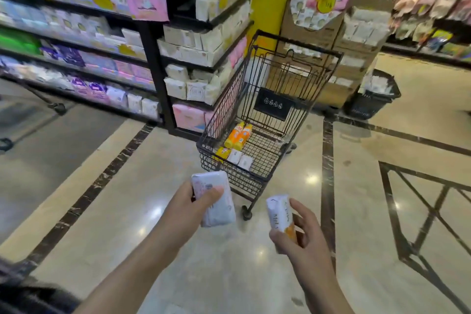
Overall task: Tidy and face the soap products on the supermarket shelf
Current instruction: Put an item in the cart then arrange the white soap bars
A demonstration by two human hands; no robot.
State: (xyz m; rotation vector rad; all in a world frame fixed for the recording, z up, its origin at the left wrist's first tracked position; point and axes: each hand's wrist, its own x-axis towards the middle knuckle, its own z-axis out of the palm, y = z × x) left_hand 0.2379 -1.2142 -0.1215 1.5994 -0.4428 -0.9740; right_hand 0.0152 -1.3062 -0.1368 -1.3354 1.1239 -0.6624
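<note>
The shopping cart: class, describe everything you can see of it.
The shopping cart is black wire mesh with small wheels, standing upright on the glossy floor beside the shelf end. A dark sign hangs inside its far wall. In its basket lie two orange bottles, a yellow packet and two white packets. Neither hand touches it.

The left hand (190,208) grips a white wrapped soap pack (215,201). The right hand (303,237) grips a white-and-orange soap bar (280,214). Ahead stands a black wire shopping cart (265,109) holding two orange bottles (238,136).
</note>
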